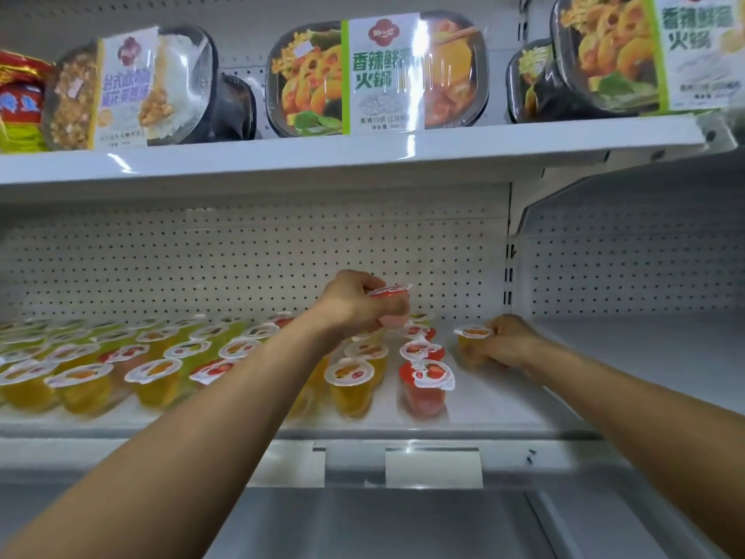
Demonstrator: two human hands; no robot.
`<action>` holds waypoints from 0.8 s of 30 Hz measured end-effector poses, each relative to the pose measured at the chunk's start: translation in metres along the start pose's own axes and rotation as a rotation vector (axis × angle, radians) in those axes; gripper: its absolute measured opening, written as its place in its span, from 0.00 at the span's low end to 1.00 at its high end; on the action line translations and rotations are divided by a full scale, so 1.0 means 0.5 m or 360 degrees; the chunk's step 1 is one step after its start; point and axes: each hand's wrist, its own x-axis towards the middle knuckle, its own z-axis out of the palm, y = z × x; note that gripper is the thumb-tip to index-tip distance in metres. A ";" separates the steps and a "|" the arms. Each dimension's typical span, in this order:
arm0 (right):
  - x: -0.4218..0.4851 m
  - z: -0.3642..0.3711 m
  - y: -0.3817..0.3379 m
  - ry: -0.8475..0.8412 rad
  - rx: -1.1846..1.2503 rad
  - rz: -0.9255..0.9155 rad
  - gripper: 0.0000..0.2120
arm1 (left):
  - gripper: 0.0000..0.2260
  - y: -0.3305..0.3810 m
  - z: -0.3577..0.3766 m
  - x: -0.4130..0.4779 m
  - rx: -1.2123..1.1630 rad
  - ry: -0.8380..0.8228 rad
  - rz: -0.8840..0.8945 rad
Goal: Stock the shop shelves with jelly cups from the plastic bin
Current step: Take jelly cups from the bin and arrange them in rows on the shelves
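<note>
Jelly cups [153, 373] stand in rows on the middle shelf [504, 413], filling its left and centre. The right end is bare, and the plastic bin is out of view. The step in hand looks like setting down two more. The left grip [354, 302] grasps a red cup [389, 292] above the back rows, and the right grip [514, 342] grasps an orange cup [473, 332] low at the edge of the block, starting a new column. Each should go down upright, lid up, just beside its neighbour and in line with the row. The left forearm should lift clear so it does not topple the cups beneath it.

Counted: two shelves carry stock. The upper shelf [363, 151] holds about five meal trays [379, 74] and a red packet [20, 102]. Below stand well over twenty cups, mostly orange-yellow with several red; blur at the left prevents an exact tally. Two more are in the grips.
</note>
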 end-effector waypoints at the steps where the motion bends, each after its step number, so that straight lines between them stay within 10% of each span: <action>1: 0.012 0.001 -0.001 0.0004 0.0015 -0.0007 0.21 | 0.11 0.001 0.005 0.008 0.0021 0.0003 -0.0011; 6: 0.070 0.005 -0.009 0.0017 0.0093 -0.0050 0.11 | 0.27 0.006 0.027 0.050 0.0032 0.0042 -0.0050; 15: 0.135 0.011 -0.003 -0.0049 0.0048 -0.0122 0.08 | 0.26 0.006 0.062 0.089 -0.0004 0.0065 -0.0069; 21: 0.139 -0.018 0.003 0.0006 -0.0209 -0.0185 0.42 | 0.28 0.016 0.080 0.093 0.0026 0.0020 -0.0055; 24: 0.103 -0.040 -0.020 0.0163 -0.0143 -0.0576 0.42 | 0.26 0.025 0.082 0.096 0.0066 -0.0007 -0.0022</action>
